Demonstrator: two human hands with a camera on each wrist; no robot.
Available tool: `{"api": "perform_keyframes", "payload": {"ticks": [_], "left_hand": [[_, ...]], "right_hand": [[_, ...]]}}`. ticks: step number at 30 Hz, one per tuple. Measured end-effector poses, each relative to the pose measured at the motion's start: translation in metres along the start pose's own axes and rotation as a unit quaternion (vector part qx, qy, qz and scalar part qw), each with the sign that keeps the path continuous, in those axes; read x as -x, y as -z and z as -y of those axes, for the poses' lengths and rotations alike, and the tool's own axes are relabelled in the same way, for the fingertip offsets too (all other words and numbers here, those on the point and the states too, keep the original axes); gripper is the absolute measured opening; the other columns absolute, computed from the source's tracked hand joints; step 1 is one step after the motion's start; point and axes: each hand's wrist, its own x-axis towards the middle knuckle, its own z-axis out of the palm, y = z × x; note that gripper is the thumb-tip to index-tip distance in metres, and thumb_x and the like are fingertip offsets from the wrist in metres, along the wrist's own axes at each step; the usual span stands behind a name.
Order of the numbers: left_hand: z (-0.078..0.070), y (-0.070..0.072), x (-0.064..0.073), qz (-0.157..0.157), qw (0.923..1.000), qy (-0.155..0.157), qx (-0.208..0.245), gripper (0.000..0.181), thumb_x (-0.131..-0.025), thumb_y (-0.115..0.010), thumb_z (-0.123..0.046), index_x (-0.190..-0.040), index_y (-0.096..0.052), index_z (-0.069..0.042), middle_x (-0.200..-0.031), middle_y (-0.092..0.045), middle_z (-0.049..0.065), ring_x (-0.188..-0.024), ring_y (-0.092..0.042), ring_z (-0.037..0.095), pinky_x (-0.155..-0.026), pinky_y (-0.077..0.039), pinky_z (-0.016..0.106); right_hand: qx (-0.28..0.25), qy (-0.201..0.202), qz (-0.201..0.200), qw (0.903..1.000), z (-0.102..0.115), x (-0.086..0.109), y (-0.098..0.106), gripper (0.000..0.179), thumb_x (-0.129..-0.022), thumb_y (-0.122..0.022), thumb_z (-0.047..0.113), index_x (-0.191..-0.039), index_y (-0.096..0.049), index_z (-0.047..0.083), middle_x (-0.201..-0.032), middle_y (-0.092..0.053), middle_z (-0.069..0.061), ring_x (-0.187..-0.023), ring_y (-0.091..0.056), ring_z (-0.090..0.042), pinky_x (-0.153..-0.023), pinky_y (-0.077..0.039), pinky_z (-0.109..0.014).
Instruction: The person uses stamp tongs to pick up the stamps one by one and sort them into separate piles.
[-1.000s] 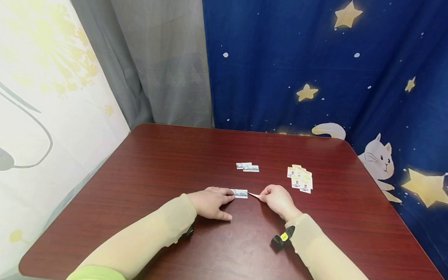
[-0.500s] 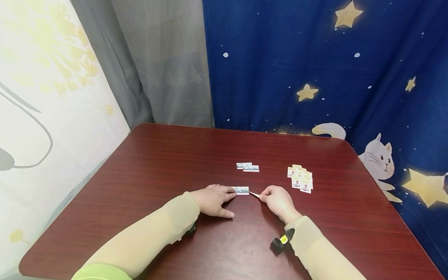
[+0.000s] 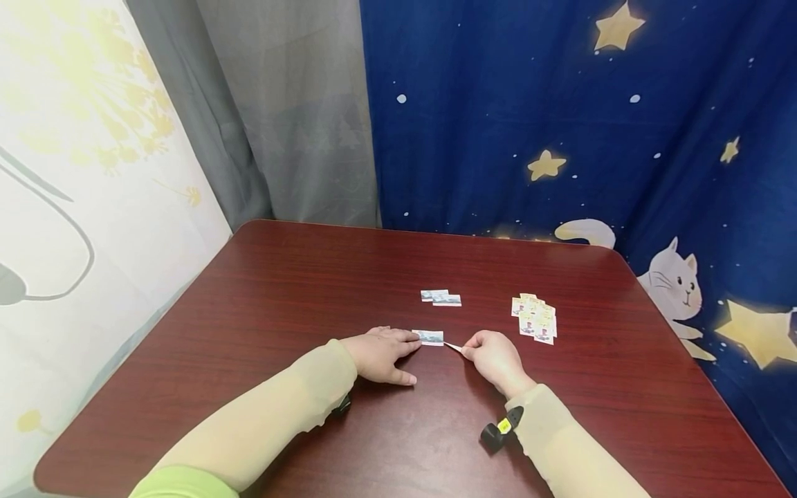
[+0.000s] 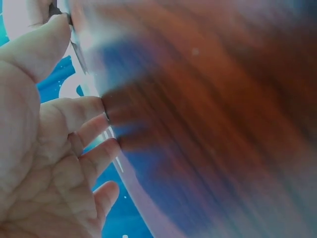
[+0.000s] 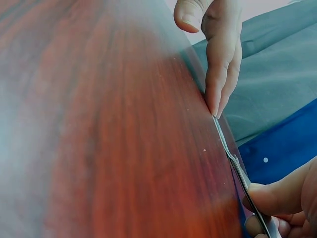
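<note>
- My right hand has a small white card pinched by its near end, thumb and fingertips closed tight on it; the free end points away from my grip, to the left, straight at the printed card lying flat on the table.
- That printed card sits just left of my right-hand pinch and just beyond my left hand's fingertips, its long axis running left to right between the two hands.
- My left hand lies flat, fingers straight and relaxed, fingertips touching the printed card's left end. It grips nothing.
- In the right wrist view the white card shows edge-on, a thin strip running from my pinch toward the left hand's fingertips.
- Both hands are close; the left is touching the printed card, the right reaches it only through the held one.
- Past the grip, farther out: two more printed cards overlapping; off to the right, a spread pile of yellow cards.
- Surface: a dark red wooden table, glossy.
- Room: blue star-and-cat curtain behind, grey curtain to its left.
</note>
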Motion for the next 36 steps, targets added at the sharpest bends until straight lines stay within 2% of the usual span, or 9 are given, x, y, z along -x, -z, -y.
{"api": "perform_keyframes", "payload": {"ticks": [5, 9, 16, 20, 27, 36], "left_hand": [[-0.001, -0.001, 0.002, 0.002, 1.0000, -0.008, 0.005, 0.073, -0.090, -0.056, -0.057, -0.148, -0.040, -0.015, -0.154, -0.032, 0.001, -0.142, -0.027, 0.018, -0.115, -0.021, 0.041], [-0.001, 0.000, 0.004, -0.009, 0.9998, -0.013, 0.014, 0.072, -0.090, -0.056, -0.057, -0.147, -0.042, -0.016, -0.153, -0.033, 0.002, -0.142, -0.028, 0.020, -0.114, -0.021, 0.042], [-0.004, -0.002, 0.010, -0.021, 0.9988, -0.024, 0.038, 0.068, -0.091, -0.056, -0.056, -0.146, -0.045, -0.017, -0.150, -0.038, 0.002, -0.140, -0.031, 0.020, -0.114, -0.021, 0.043], [-0.006, -0.005, 0.015, -0.026, 0.9983, -0.030, 0.043, 0.067, -0.091, -0.056, -0.056, -0.145, -0.046, -0.016, -0.149, -0.039, 0.002, -0.139, -0.032, 0.021, -0.114, -0.022, 0.042], [-0.006, -0.009, 0.023, -0.028, 0.9980, -0.030, 0.048, 0.067, -0.091, -0.056, -0.056, -0.145, -0.046, -0.017, -0.151, -0.037, 0.001, -0.141, -0.030, 0.021, -0.115, -0.021, 0.042], [-0.003, -0.007, 0.025, -0.028, 0.9982, -0.019, 0.049, 0.067, -0.091, -0.056, -0.056, -0.145, -0.046, -0.017, -0.151, -0.037, 0.001, -0.141, -0.030, 0.021, -0.115, -0.021, 0.042]], "right_hand": [[-0.005, -0.005, 0.001, 1.0000, 0.000, -0.001, 0.000, 0.010, -0.082, -0.069, 0.016, -0.072, -0.070, 0.015, -0.075, -0.065, 0.004, -0.069, -0.054, -0.014, -0.066, -0.043, -0.033], [-0.017, -0.011, -0.001, 0.9998, 0.000, -0.007, 0.002, 0.009, -0.083, -0.069, 0.016, -0.074, -0.071, 0.015, -0.078, -0.066, 0.003, -0.071, -0.055, -0.015, -0.068, -0.043, -0.034], [-0.059, -0.038, -0.001, 0.9975, -0.001, -0.027, 0.006, 0.011, -0.084, -0.068, 0.018, -0.077, -0.072, 0.012, -0.082, -0.067, 0.000, -0.077, -0.057, -0.019, -0.070, -0.043, -0.034], [-0.066, -0.047, -0.005, 0.9967, 0.001, -0.041, 0.008, 0.011, -0.084, -0.067, 0.019, -0.079, -0.073, 0.011, -0.087, -0.068, -0.002, -0.079, -0.058, -0.020, -0.071, -0.042, -0.033], [-0.064, -0.052, 0.000, 0.9966, 0.005, -0.060, 0.007, 0.012, -0.084, -0.066, 0.019, -0.082, -0.074, 0.010, -0.094, -0.069, -0.003, -0.085, -0.058, -0.022, -0.074, -0.044, -0.034], [-0.030, -0.052, 0.010, 0.9982, 0.012, -0.068, 0.003, 0.012, -0.084, -0.065, 0.020, -0.081, -0.073, 0.011, -0.089, -0.067, -0.003, -0.082, -0.057, -0.023, -0.075, -0.043, -0.036]]}}
